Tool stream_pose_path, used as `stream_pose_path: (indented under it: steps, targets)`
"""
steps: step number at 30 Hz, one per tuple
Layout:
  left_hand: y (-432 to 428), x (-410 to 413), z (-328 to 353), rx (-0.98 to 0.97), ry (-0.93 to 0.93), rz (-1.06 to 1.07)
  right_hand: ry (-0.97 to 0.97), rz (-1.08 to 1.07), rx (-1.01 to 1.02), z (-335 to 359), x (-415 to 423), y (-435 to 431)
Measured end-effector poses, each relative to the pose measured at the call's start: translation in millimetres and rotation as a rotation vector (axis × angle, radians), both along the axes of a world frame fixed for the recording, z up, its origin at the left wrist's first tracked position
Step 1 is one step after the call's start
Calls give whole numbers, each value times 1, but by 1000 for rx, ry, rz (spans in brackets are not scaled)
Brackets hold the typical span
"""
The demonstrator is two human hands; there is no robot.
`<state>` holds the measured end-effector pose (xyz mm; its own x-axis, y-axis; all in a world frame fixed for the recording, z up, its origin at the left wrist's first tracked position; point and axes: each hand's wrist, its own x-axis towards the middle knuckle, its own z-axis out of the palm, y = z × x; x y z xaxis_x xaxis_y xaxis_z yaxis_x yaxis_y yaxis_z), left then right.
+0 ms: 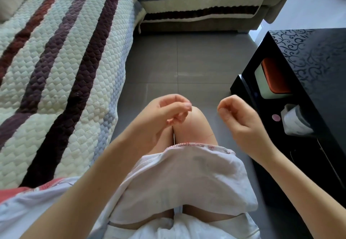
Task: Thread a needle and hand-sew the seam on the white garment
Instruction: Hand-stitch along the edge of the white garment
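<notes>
Left hand [168, 111] raised above the knees, fingers curled, thumb and forefinger tips pinched together. A faint red thread [210, 135] seems to lead from that pinch down across the right knee [198, 124]. Needle too small to make out.

Right hand [237, 115] level with it and apart, fingers curled toward the thumb. Cannot tell whether it has anything in its grip.

White garment [187, 179] draped over both thighs. Its far edge lies just short of the knees, with a seam [187, 144] in red stitches running along it.

Judgement: the step is either threading or drawing the thread through between stitches. The hands are off the cloth, and stitches already show along the edge.

To do it well:
- Bring the two hands close and steady them, wrists resting on the thighs.
- Keep only a short, stiff tail of thread past the pinch.
- Take up slack gently so the seam does not pucker.
- Watch that the loose thread does not snag on the knee or knot.

Surroundings: quilted striped sofa cover [65, 70] at left, black side table [309, 61] at right.
</notes>
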<state>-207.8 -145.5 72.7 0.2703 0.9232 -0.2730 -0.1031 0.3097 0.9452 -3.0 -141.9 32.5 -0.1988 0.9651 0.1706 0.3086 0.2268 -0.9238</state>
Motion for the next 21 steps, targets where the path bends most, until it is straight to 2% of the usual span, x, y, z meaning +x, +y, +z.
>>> stream_pose_path:
  steps: [2,5,11,14,17,21]
  targets:
    - [7,-1,9,57,40,-82,-81,24,-8,-7,-7,3]
    - [11,1,14,101,88,-161,-105,114,-24,-11,-16,1]
    - [16,1,5,53,88,-127,214,307,-113,-5,-25,-11]
    - [17,0,-4,12,137,-66,321,239,-49,7,-25,-12]
    - [11,-2,-23,42,289,-58,282,100,31,16,-20,-7]
    - [-9,-3,-42,-10,553,-339,60,-34,57,21,-1,4]
